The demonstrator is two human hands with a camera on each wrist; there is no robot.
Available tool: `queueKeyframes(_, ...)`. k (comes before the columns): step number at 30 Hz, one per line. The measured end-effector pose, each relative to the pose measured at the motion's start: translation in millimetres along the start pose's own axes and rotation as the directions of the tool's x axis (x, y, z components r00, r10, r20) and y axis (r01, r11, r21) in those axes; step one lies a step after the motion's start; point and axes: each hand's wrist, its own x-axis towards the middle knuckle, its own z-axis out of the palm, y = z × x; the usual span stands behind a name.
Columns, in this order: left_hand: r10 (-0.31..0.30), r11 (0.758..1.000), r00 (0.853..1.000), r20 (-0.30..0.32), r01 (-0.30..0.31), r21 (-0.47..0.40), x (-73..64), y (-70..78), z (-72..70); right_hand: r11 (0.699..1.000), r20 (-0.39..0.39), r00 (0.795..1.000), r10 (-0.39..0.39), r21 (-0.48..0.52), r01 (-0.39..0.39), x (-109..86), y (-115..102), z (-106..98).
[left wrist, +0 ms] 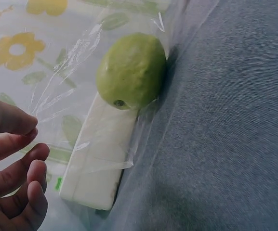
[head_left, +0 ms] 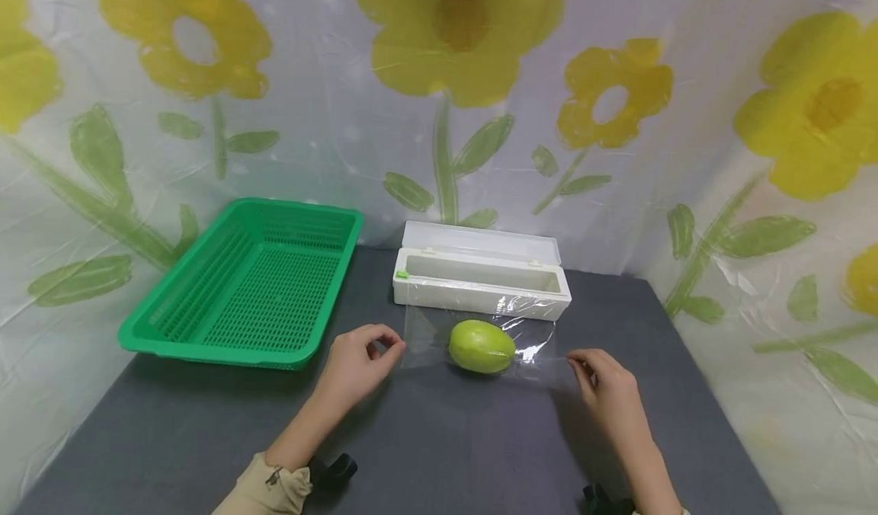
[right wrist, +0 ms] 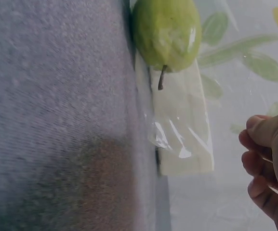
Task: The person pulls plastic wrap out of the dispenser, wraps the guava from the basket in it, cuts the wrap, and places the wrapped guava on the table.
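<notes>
A green pear [head_left: 482, 346] with a short stem [right wrist: 162, 78] lies on its side on the dark table. Clear cling film [head_left: 538, 340] runs from the front of a white dispenser box [head_left: 473, 299] toward me and overlaps the pear in the head view. Left of the fruit, my left hand [head_left: 363, 359] pinches one corner of the film between thumb and forefinger, the other fingers loosely bent. Over on the right side, my right hand [head_left: 609, 389] pinches the opposite corner with thumb and fingertips. The film is drawn out between both hands.
A green slotted plastic basket [head_left: 332, 294] stands at the back left. The box's lid [head_left: 480, 242] is raised, and a small green slider [head_left: 402, 274] sits at its left end. Behind the table [head_left: 439, 454] hangs a flower-patterned plastic sheet [head_left: 322, 119].
</notes>
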Motion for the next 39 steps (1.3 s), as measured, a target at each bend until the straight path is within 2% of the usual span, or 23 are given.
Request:
queueKeyframes(8,-0.072,0.997,0.997,-0.012,0.072,-0.002,12.2,0.2,6.6,1.000,-0.001,1.000,0.006,-0.020,-0.006,9.7,3,3)
queueKeyframes(14,-0.086,0.996,0.996,-0.024,0.085,-0.023,21.1,-3.2,7.6,0.998,0.023,0.998,0.058,-0.023,-0.058,14.1,5,8)
queueKeyframes(20,-0.106,0.994,0.994,-0.029,0.105,-0.040,29.1,-9.6,10.8,0.997,0.015,0.997,0.076,-0.015,-0.076,19.4,8,17)
queueKeyframes(32,-0.144,0.989,0.986,-0.083,0.142,-0.027,38.8,-17.4,22.5,0.988,0.028,0.988,0.154,-0.017,-0.153,20.1,16,39)
queueKeyframes(39,-0.197,0.980,0.977,-0.077,0.195,-0.023,39.9,-22.6,29.8,0.985,0.068,0.983,0.172,-0.011,-0.172,18.9,20,48)
